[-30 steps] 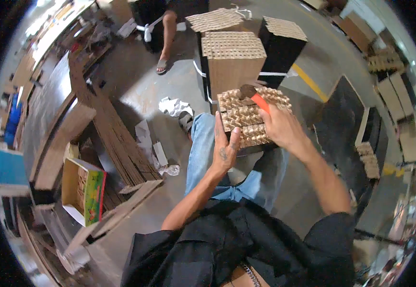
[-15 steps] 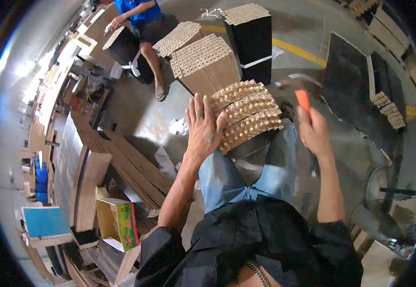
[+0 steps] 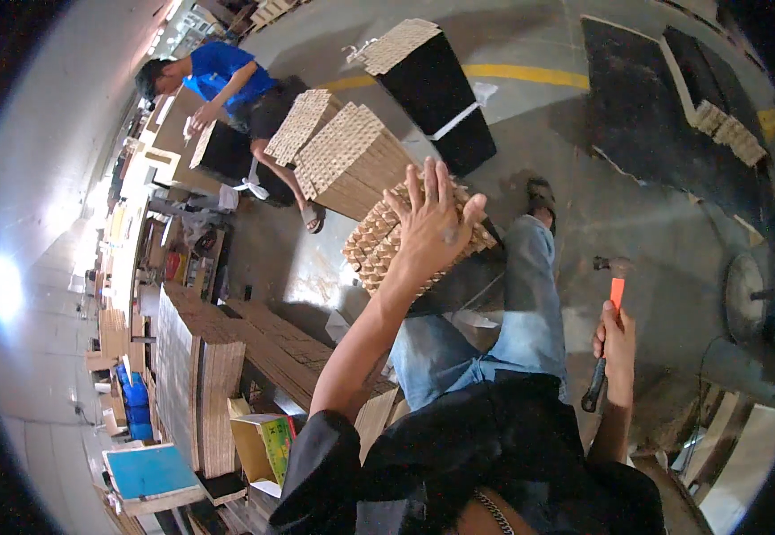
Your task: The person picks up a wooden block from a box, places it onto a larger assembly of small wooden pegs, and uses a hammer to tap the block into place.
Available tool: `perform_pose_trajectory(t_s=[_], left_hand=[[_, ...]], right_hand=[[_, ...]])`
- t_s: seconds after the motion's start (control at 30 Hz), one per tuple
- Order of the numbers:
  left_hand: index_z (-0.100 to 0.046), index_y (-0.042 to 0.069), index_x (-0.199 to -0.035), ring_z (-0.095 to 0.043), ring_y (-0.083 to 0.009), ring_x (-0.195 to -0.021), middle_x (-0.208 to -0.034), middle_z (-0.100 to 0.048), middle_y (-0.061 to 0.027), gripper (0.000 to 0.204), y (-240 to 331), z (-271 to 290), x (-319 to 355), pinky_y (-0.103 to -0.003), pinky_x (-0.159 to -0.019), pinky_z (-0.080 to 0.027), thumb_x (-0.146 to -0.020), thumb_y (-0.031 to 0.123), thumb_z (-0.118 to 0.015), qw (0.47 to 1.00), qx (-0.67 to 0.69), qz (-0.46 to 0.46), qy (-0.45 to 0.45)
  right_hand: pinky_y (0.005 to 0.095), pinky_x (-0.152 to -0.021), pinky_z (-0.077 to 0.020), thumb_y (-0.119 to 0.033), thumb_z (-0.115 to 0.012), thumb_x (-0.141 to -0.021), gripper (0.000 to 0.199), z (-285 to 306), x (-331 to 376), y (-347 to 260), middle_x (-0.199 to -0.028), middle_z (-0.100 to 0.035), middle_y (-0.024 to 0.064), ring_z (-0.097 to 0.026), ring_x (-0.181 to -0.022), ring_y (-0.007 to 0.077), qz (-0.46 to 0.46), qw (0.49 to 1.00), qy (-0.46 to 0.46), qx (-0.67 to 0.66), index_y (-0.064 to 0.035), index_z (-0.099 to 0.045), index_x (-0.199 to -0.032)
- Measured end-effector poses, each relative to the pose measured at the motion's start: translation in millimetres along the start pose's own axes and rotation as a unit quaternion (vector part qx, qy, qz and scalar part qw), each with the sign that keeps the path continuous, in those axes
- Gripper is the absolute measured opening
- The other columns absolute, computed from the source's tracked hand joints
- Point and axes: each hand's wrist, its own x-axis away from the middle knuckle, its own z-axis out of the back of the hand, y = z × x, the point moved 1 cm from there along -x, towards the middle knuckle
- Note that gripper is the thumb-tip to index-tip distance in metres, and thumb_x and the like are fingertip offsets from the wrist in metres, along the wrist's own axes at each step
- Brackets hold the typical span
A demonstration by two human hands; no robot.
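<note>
My left hand (image 3: 432, 223) is open, its fingers spread over a bundle of light wooden strips (image 3: 371, 248) with knobbly, notched ends. The bundle stands between my legs, its dark side toward me; whether the palm presses on it or hovers just above, I cannot tell. Off to the right, my right hand (image 3: 618, 343) is closed around a hammer (image 3: 617, 290) with an orange and black handle. The hammer's metal head points away from me, apart from the bundle, and the black handle end sticks out below my fist.
Similar bundles (image 3: 352, 156) stand just beyond, with a tall black-sided one (image 3: 432, 89) tied with white strap. A co-worker in a blue shirt (image 3: 236, 85) sits far left. Stacked boards (image 3: 218, 392) and an open carton (image 3: 263, 446) are at left, a dark panel (image 3: 646, 125) at right.
My left hand has shifted right across the bundle with its fingers spread wider. My right hand has come down and nearer me with the hammer, whose head now shows. The view has turned.
</note>
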Motion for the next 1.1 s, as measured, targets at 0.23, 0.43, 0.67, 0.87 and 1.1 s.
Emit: perform_pose_trajectory(t_s=[0.23,0.43,0.67,0.87,1.1], left_hand=[[-0.047,-0.004,-0.128,-0.032,-0.0496,-0.13,-0.133,-0.041,-0.0319,0.05,12,15,-14,-0.055,-0.113,-0.022,-0.097,0.035,-0.052,0.995,0.049,-0.067,-0.054],[-0.026,0.0,-0.149,-0.021,-0.042,-0.143,-0.153,-0.022,-0.0271,0.059,-36,-17,-5,-0.048,-0.115,-0.019,-0.104,0.036,-0.037,0.976,-0.043,-0.21,0.045],[-0.014,0.007,-0.153,-0.018,-0.0351,-0.145,-0.157,-0.019,-0.0175,0.064,-7,2,27,-0.049,-0.117,-0.017,-0.103,0.043,-0.033,0.977,-0.092,-0.192,-0.029],[-0.018,0.009,-0.153,-0.032,-0.0342,-0.139,-0.152,-0.031,-0.0193,0.06,-19,31,21,-0.046,-0.113,-0.025,-0.104,0.038,-0.035,0.989,-0.039,-0.134,-0.046],[-0.047,0.003,-0.136,-0.049,-0.0342,-0.125,-0.136,-0.051,-0.0197,0.044,-69,21,8,-0.044,-0.109,-0.032,-0.093,0.005,-0.052,0.963,0.252,-0.098,0.012]], right_hand=[[0.0233,-0.043,-0.0322,-0.022,-0.054,-0.099,0.016,23,12,27,-0.066,-0.044,-0.0039,-0.042,-0.05,0.0061,-0.02,0.994,-0.039,-0.101,-0.0066,-0.053,-0.094],[0.0254,-0.046,-0.0394,-0.016,-0.058,-0.093,0.016,95,51,83,-0.067,-0.051,0.0004,-0.049,-0.051,0.0098,-0.029,0.968,0.203,-0.144,-0.0004,-0.058,-0.096],[0.0331,-0.049,-0.0394,-0.015,-0.059,-0.085,0.018,264,91,205,-0.066,-0.054,0.0032,-0.049,-0.051,0.0147,0.033,0.835,0.535,-0.124,0.0017,-0.054,-0.085],[0.0334,-0.06,-0.0424,-0.024,-0.068,-0.086,0.028,447,67,320,-0.086,-0.055,0.0088,-0.052,-0.07,0.0182,0.064,0.729,0.65,0.204,-0.0019,-0.053,-0.093],[0.0358,-0.066,-0.0443,-0.026,-0.064,-0.088,0.032,545,95,330,-0.095,-0.056,0.0107,-0.054,-0.078,0.0216,-0.051,0.655,0.633,0.41,-0.0002,-0.052,-0.103]])
